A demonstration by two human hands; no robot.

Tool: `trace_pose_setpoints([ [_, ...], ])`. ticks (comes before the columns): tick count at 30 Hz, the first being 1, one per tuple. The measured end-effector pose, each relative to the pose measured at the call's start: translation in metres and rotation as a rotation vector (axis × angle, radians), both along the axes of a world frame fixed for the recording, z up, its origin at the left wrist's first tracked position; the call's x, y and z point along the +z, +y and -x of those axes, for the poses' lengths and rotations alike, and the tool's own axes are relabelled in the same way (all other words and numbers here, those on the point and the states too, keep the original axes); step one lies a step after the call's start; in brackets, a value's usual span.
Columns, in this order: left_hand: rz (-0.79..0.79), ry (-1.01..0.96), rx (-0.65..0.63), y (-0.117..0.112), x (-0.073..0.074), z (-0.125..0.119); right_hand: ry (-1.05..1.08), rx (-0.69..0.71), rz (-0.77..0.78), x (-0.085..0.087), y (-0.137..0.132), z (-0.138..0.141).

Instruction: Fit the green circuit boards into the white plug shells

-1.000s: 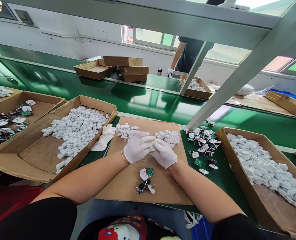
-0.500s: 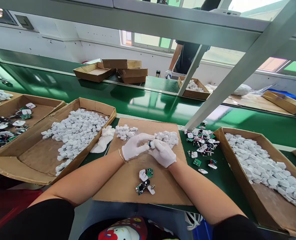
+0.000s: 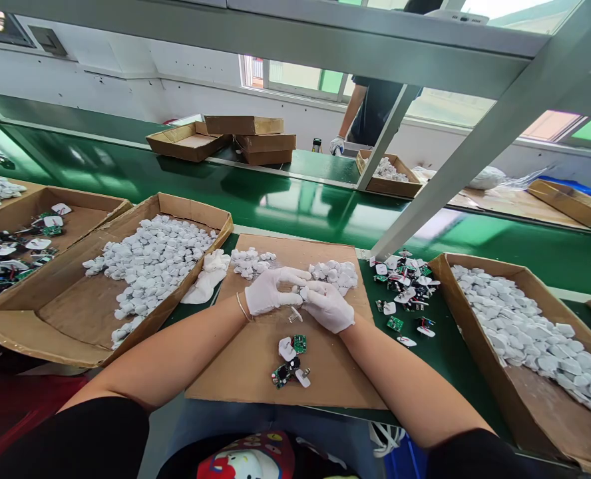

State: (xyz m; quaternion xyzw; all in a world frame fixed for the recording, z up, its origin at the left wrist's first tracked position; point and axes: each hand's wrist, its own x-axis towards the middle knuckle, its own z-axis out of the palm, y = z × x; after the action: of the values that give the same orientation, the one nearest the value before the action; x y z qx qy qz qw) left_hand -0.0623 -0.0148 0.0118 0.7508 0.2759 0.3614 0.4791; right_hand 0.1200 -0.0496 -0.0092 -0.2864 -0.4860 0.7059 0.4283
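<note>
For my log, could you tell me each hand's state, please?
Left hand: closed on a small white part.
Right hand: closed on the same part.

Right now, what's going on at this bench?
A person's left hand and right hand, both in white gloves, hold a small white part between them over a cardboard sheet. White pieces lie piled just beyond the hands, with green circuit boards nearer the person. A cardboard tray of white pieces sits left. Another person stands across the green conveyor belt.
</note>
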Motion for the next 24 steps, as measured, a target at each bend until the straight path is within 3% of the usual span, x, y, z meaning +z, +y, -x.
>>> trace_pose_setpoints([
  [6, 0.041, -0.066, 0.044, 0.001, -0.012, -0.001, -0.171, -0.031, -0.116, 0.000, 0.001, -0.005],
  [12, 0.050, -0.044, 0.072, 0.000, -0.011, -0.003, -0.250, -0.089, -0.208, -0.002, -0.001, -0.004],
  [17, 0.015, 0.022, 0.071, 0.000, -0.004, -0.001, -0.054, -0.002, -0.075, -0.002, -0.001, -0.004],
  [20, -0.008, 0.051, 0.051, 0.000, 0.000, 0.001, 0.018, -0.021, -0.021, 0.000, 0.001, -0.004],
  [24, -0.148, 0.124, 0.010, 0.002, 0.003, 0.001, 0.068, -0.001, 0.010, 0.002, 0.001, -0.001],
])
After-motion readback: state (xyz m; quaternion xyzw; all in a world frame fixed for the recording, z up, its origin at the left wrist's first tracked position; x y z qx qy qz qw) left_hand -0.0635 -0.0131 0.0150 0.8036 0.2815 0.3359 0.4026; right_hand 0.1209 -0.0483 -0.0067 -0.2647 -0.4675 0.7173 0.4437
